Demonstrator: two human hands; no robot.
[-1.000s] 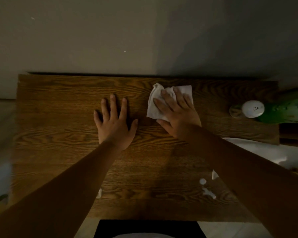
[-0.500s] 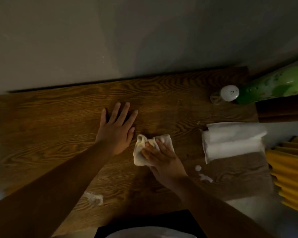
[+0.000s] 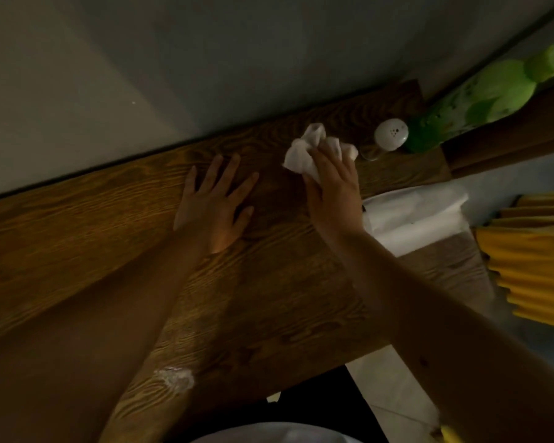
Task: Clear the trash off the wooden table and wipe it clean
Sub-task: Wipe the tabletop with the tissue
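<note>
The dark wooden table runs along a grey wall in dim light. My right hand presses a crumpled white tissue onto the table near its far edge. My left hand lies flat on the wood just left of it, fingers spread, holding nothing. A whitish smear marks the table near the front edge, beside my left forearm.
A small shaker with a white perforated lid stands at the table's far right, next to a green bottle. White folded paper lies on the right end. Yellow ribbed material sits beyond the right edge.
My right hand has swept the tissue from the middle of the table back up to the far edge near the shaker. The left hand stays planted. The view has tilted.
</note>
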